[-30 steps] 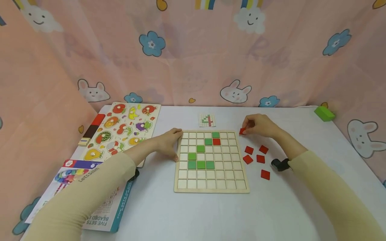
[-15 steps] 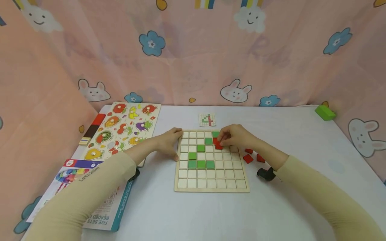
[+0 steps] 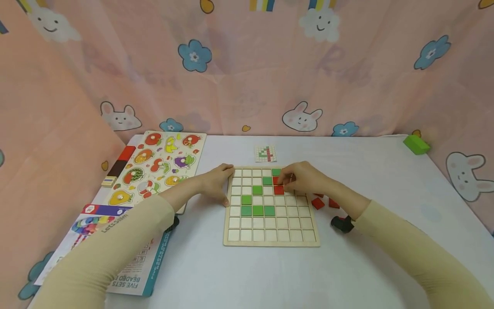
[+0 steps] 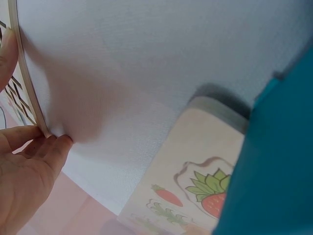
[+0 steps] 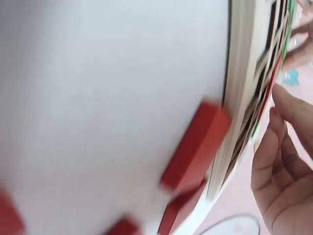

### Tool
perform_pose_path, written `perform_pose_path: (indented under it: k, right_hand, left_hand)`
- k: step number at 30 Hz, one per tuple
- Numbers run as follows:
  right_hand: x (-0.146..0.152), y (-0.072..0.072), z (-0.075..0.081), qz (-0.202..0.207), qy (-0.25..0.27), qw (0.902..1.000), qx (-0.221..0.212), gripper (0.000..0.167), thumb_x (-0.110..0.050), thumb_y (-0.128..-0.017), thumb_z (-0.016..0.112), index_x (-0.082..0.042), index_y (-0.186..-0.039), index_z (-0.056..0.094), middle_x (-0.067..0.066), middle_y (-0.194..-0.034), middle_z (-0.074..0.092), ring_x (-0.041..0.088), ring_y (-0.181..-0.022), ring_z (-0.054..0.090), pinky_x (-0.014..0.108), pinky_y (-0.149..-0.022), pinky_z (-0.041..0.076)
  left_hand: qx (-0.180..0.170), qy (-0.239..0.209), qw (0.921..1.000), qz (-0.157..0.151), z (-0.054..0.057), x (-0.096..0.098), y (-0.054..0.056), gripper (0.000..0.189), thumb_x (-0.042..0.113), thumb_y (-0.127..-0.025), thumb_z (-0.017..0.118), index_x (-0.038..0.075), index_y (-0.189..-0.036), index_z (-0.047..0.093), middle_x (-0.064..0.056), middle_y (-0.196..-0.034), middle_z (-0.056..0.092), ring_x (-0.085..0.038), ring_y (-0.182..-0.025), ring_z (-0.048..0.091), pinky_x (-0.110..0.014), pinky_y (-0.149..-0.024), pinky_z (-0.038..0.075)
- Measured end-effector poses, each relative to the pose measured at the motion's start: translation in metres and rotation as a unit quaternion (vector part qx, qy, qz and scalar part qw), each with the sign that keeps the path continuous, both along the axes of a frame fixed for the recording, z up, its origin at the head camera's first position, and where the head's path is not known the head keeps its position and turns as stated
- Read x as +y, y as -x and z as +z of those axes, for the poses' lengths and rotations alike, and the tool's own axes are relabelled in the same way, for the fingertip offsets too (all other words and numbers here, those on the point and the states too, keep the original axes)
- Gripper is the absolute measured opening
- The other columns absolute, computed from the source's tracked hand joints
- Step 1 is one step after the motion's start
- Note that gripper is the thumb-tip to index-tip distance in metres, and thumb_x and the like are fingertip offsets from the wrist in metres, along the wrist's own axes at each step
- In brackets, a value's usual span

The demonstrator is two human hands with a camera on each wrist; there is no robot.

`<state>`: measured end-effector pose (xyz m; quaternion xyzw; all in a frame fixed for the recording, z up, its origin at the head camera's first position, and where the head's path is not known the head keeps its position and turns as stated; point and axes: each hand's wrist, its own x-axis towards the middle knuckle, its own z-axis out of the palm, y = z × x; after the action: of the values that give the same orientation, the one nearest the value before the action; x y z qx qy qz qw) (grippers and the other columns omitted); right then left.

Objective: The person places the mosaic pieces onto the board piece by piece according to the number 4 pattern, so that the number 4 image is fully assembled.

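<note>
A wooden grid board (image 3: 270,235) lies flat in the middle of the table, with several green tiles (image 3: 257,210) in its cells. My left hand (image 3: 212,184) rests along the board's left edge, thumb and fingers spread apart, fingertips right at the far corner. In the left wrist view the fingers (image 4: 56,149) touch that corner. Over the board's upper right, my right hand (image 3: 306,178) has its fingertips at a red tile (image 3: 278,190), which sits flat in a cell below another red tile. In the right wrist view my right hand's thumb and index tips stand slightly apart, with no tile between them.
Loose red tiles (image 3: 318,203) lie right of the board, partly behind the right forearm. A small pattern card (image 3: 265,153) is beyond it. To the left are a fruit puzzle board (image 3: 162,165) and a box (image 3: 133,274); a green block (image 3: 416,145) is far right.
My right hand brought a red tile from right of the board to a cell under the first red tile, then loosened from it and shifted slightly right. The left hand stayed still.
</note>
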<state>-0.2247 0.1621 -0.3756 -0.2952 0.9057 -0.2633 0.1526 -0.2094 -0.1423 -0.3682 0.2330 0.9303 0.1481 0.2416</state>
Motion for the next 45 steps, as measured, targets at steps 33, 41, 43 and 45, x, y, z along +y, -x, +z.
perform_pose_path:
  k: [33, 41, 43, 45]
  right_hand:
    - [0.100, 0.024, -0.006, -0.023, -0.054, 0.9927, -0.106, 0.022, -0.015, -0.076, 0.082, -0.023, -0.094, 0.074, 0.002, -0.099, 0.063, 0.022, -0.096, 0.051, 0.031, -0.081, 0.046]
    - [0.097, 0.029, -0.004, -0.060, -0.052, 0.9942, -0.072, 0.014, -0.013, -0.081, 0.077, -0.012, -0.090, 0.066, 0.004, -0.082, 0.063, 0.018, -0.078, 0.055, 0.027, -0.066, 0.049]
    - [0.094, 0.030, -0.003, -0.066, -0.039, 0.9951, -0.063, 0.011, -0.013, -0.084, 0.075, -0.012, -0.091, 0.066, 0.004, -0.082, 0.063, 0.018, -0.079, 0.055, 0.027, -0.068, 0.049]
    - [0.089, 0.029, 0.000, -0.065, -0.019, 0.9963, -0.053, 0.011, -0.013, -0.085, 0.074, -0.011, -0.093, 0.067, 0.004, -0.084, 0.062, 0.017, -0.082, 0.055, 0.026, -0.071, 0.049]
  left_hand:
    - [-0.005, -0.001, 1.0000, 0.007, -0.001, 0.000, 0.000, 0.109, 0.027, -0.072, 0.088, -0.003, -0.154, 0.022, -0.022, -0.165, 0.012, -0.039, -0.154, 0.017, -0.046, -0.127, 0.023]
    - [-0.003, -0.001, 1.0000, 0.007, -0.002, -0.001, 0.001, 0.109, 0.027, -0.072, 0.088, -0.003, -0.155, 0.022, -0.022, -0.165, 0.012, -0.040, -0.154, 0.017, -0.047, -0.127, 0.024]
    - [-0.003, -0.002, 1.0000, 0.007, -0.002, -0.001, 0.001, 0.109, 0.027, -0.073, 0.088, -0.002, -0.155, 0.022, -0.022, -0.165, 0.012, -0.039, -0.154, 0.017, -0.047, -0.127, 0.024]
    - [-0.002, -0.002, 1.0000, 0.005, -0.002, -0.001, 0.001, 0.108, 0.027, -0.073, 0.088, -0.002, -0.154, 0.023, -0.022, -0.165, 0.012, -0.039, -0.154, 0.017, -0.047, -0.126, 0.025]
